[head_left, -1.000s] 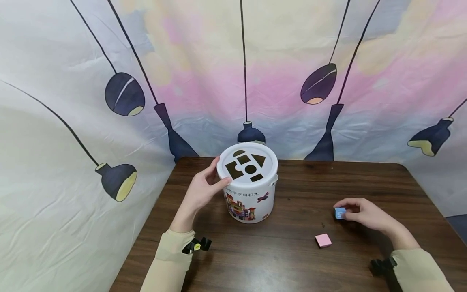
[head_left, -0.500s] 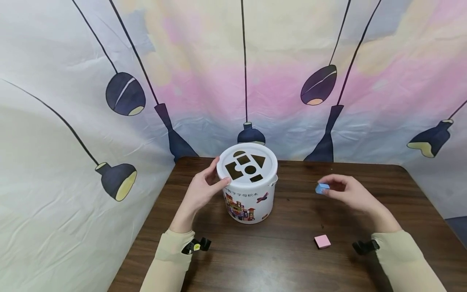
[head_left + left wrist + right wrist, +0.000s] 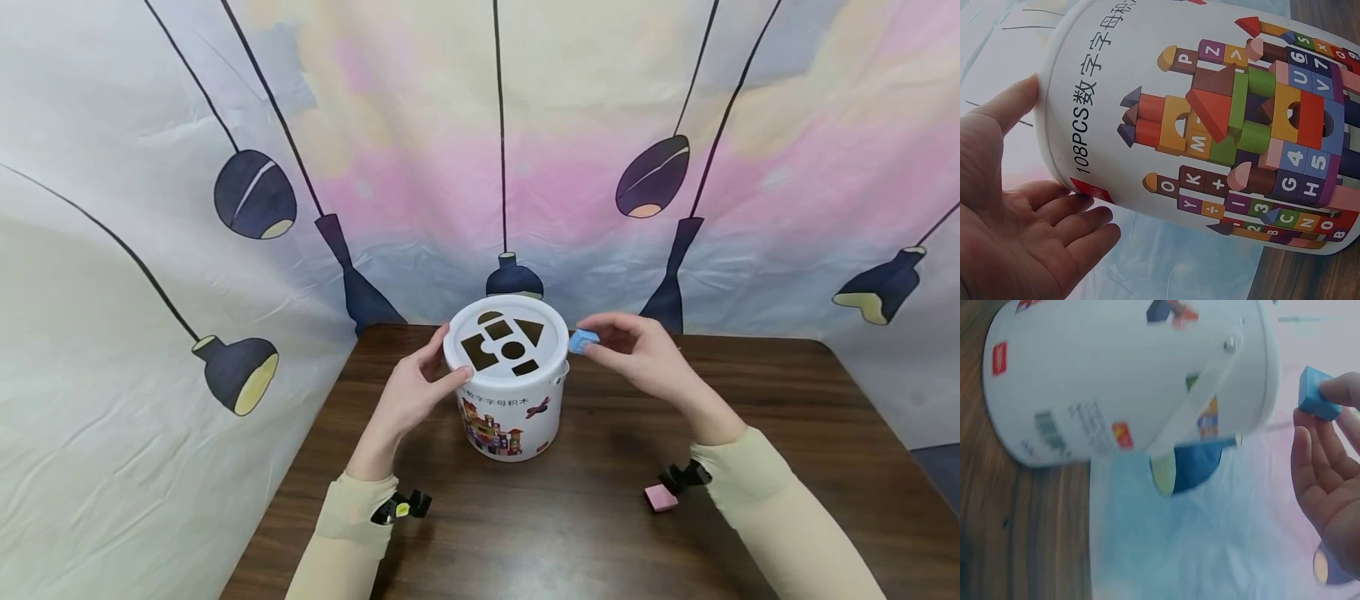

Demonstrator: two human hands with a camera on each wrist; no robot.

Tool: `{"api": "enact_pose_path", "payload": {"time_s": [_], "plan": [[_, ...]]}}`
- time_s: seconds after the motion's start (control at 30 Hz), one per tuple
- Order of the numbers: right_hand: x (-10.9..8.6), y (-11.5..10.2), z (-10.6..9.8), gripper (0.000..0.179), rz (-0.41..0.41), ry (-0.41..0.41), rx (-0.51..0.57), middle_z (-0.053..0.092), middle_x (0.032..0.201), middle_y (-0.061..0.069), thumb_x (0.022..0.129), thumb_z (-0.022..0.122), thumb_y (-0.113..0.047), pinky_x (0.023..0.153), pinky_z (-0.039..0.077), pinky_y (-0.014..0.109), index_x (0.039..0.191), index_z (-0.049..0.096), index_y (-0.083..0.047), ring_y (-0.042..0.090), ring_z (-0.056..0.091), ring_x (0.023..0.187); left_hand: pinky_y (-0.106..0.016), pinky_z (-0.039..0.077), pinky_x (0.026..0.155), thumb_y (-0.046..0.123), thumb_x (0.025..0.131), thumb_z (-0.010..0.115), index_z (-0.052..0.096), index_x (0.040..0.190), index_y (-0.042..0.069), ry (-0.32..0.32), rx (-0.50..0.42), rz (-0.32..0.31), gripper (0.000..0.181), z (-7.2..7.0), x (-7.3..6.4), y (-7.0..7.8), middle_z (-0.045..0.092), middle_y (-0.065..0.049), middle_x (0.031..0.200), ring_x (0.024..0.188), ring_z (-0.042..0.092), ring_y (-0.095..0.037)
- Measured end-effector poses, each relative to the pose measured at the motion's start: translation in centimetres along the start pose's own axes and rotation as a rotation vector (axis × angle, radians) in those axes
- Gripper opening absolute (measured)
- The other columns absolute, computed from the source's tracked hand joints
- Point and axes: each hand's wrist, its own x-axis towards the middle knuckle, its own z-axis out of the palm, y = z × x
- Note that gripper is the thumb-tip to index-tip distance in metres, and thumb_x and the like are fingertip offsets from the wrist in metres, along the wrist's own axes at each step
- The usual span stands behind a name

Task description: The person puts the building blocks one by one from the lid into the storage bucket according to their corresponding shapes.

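Observation:
A white lidded bucket (image 3: 513, 417) with printed block pictures stands upright. Dark shaped holes, among them a circle, a triangle and a rectangle, pierce its lid (image 3: 551, 346). On the lid's left side rests my left hand (image 3: 416, 387), its thumb and index fingertip against the rim. The left wrist view shows the other fingers of this hand (image 3: 1054, 225) fairly straight beside the bucket. My right hand (image 3: 645, 354) pinches a small blue block (image 3: 582, 341) between thumb and fingers, just right of the lid's rim. In the right wrist view the blue block (image 3: 1317, 394) is raised off the table.
A pink block (image 3: 661, 498) lies on the brown wooden table (image 3: 525, 533), close to the right wrist's camera in the head view. Behind the table hangs a cloth (image 3: 420, 167) printed with lamps. The bucket's white handle (image 3: 1194, 394) hangs down its side.
My right hand has lifted the blue block off the table and carried it left and toward the back, up to the bucket's lid. The left hand and the bucket have stayed in place.

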Motion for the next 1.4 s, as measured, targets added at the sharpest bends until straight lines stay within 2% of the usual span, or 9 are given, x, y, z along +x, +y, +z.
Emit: {"api": "enact_pose_path", "payload": {"time_s": [0.23,0.47,0.63,0.9,1.13,1.4], "plan": [[2.2,-1.7,2.3,0.026,-0.128,-0.042,-0.023,0.076,0.109,0.003,0.097,0.080,-0.007,0.082,0.062,0.030,0.123,0.077,-0.009,0.024,0.074,0.094,-0.046,0.043,0.118,0.025,0.097,0.083,0.040,0.167,0.017,0.002,0.001,0.000,0.082,0.0,0.0,0.0,0.038,-0.004,0.170,0.151,0.043,-0.022],[3.7,-2.2,3.8,0.026,-0.215,-0.110,-0.105,0.075,0.106,-0.003,0.095,0.081,-0.004,0.073,0.062,0.038,0.119,0.079,-0.014,0.016,0.073,0.087,-0.046,0.042,0.119,0.025,0.098,0.082,0.039,0.167,0.018,-0.002,-0.008,0.000,0.082,0.0,0.2,-0.1,0.037,-0.004,0.170,0.153,0.041,-0.022],[4.0,-2.3,4.4,0.026,-0.239,-0.155,-0.105,0.077,0.105,-0.001,0.095,0.081,-0.003,0.076,0.064,0.039,0.119,0.080,-0.011,0.015,0.075,0.089,-0.047,0.043,0.118,0.025,0.098,0.082,0.038,0.167,0.018,0.000,0.004,0.005,0.083,0.0,0.2,-0.1,0.039,-0.006,0.169,0.151,0.043,-0.023],[4.1,-2.6,4.4,0.026,-0.271,-0.201,-0.185,0.078,0.105,-0.003,0.094,0.080,-0.003,0.076,0.062,0.036,0.118,0.080,-0.012,0.012,0.074,0.089,-0.052,0.042,0.117,0.026,0.098,0.082,0.038,0.167,0.018,0.005,0.005,0.003,0.083,0.0,0.1,-0.2,0.039,-0.007,0.169,0.151,0.044,-0.024],[4.2,-2.7,4.5,0.025,-0.262,-0.234,-0.222,0.078,0.106,-0.007,0.095,0.080,-0.005,0.079,0.062,0.036,0.118,0.080,-0.013,0.011,0.073,0.091,-0.046,0.042,0.118,0.027,0.098,0.082,0.038,0.168,0.018,0.006,0.021,0.002,0.083,0.0,0.0,-0.1,0.039,-0.006,0.169,0.151,0.043,-0.024],[4.1,-2.8,4.5,0.024,-0.251,-0.250,-0.241,0.077,0.108,-0.007,0.095,0.080,-0.005,0.078,0.062,0.034,0.117,0.080,-0.013,0.009,0.072,0.089,-0.046,0.043,0.118,0.028,0.098,0.082,0.037,0.168,0.017,0.004,0.030,0.001,0.084,0.0,0.1,-0.2,0.039,-0.006,0.169,0.151,0.043,-0.024]]}}
